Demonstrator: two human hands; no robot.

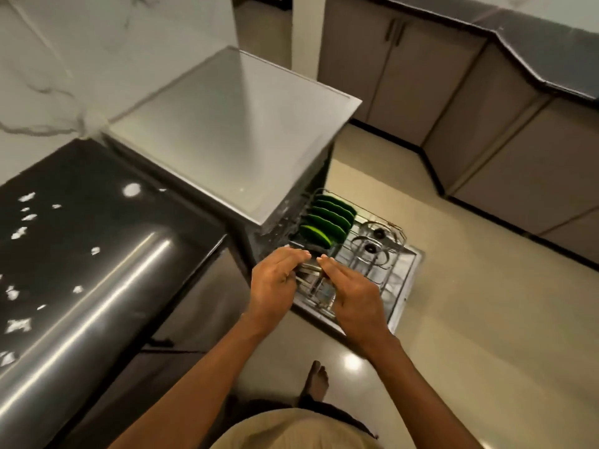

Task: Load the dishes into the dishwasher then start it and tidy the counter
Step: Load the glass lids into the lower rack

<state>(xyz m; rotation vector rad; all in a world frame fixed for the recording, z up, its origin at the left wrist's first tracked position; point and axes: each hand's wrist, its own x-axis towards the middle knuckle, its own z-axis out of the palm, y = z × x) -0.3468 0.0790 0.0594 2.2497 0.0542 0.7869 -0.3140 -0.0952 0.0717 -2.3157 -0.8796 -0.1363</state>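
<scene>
Two hands meet just below the middle of the frame, over the near edge of the pulled-out dishwasher rack (pixel 393 254): my left hand (pixel 275 280) curls its fingers around a small bundle of metal cutlery (pixel 309 270), and my right hand (pixel 353 293) pinches the same bundle from the other side, thumb and fingertips close together. I judge I am holding the pieces with both hands so as to sort them and feed them down into the rack, which is hard to do with a loose handful. Five green plates (pixel 327 222) already stand on edge in a row between the wire tines, thin round discs kept apart so water can reach each face. Right of them lie two glass lids (pixel 372 244) with dark knobs, tilted against the wires. Up the left side runs the glossy black counter (pixel 74 254), bearing bright reflections, and the dull steel dishwasher top (pixel 233 131) sits above the rack.
</scene>
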